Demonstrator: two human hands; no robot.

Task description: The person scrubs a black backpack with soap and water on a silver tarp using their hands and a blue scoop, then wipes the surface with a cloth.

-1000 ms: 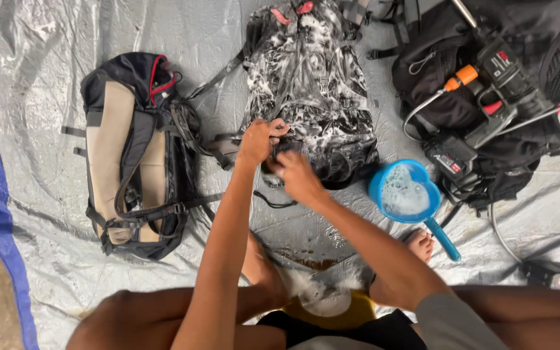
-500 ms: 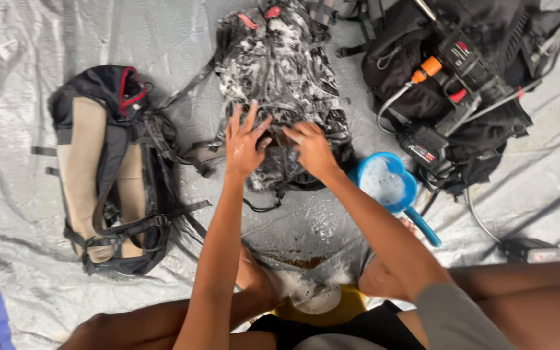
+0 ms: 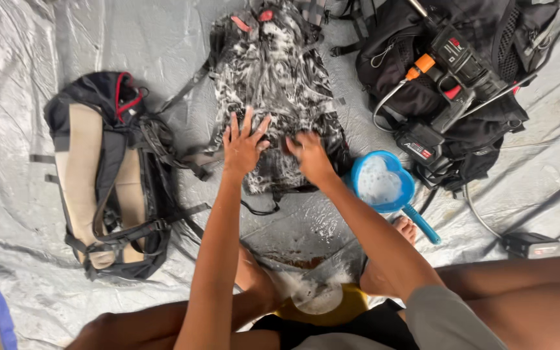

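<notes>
A black backpack [image 3: 273, 71] covered in white soap foam lies in the middle of a grey tarp [image 3: 53, 39]. My left hand [image 3: 242, 144] presses flat on its lower part, fingers spread. My right hand [image 3: 310, 157] rests beside it on the same foamy fabric, fingers curled downward; whether it holds a cloth or brush is hidden. A blue heart-shaped scoop [image 3: 384, 185] full of suds sits just right of my right wrist.
A black and tan backpack [image 3: 102, 175] lies back-panel up at the left. A black bag [image 3: 487, 71] at the upper right carries a pressure-washer gun [image 3: 452, 55] with a hose. A small black box [image 3: 531, 245] lies at right. My bare feet and a yellow item [image 3: 351, 301] are near.
Both hands have shifted from the strap area onto the foamy backpack's lower panel. The left hand has opened flat and the view has moved slightly.
</notes>
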